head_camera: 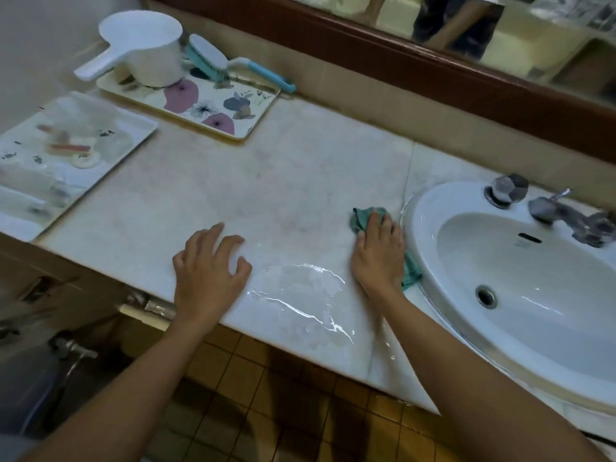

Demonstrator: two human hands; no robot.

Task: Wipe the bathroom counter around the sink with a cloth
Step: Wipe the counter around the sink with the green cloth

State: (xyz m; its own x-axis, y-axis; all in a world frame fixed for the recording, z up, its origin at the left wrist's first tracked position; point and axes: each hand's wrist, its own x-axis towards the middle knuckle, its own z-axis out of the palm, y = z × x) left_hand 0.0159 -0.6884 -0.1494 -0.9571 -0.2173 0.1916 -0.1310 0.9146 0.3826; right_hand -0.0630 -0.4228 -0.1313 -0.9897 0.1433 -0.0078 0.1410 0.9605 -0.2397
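Note:
A pale marble counter (266,181) runs left of a white oval sink (420,228). My right hand (378,251) presses flat on a green cloth (361,217) right beside the sink's left rim; cloth pokes out above the fingers and below the wrist side. My left hand (208,265) rests on the counter near its front edge, fingers spread, holding nothing. A puddle of water (306,295) glistens on the counter between the two hands.
A flowered tray (233,111) at the back holds a white scoop (143,48) and a teal brush (213,61). Another white tray (133,128) with small items sits at far left. Chrome tap (566,218) and knob (508,188) stand behind the basin. Mirror frame (400,58) above.

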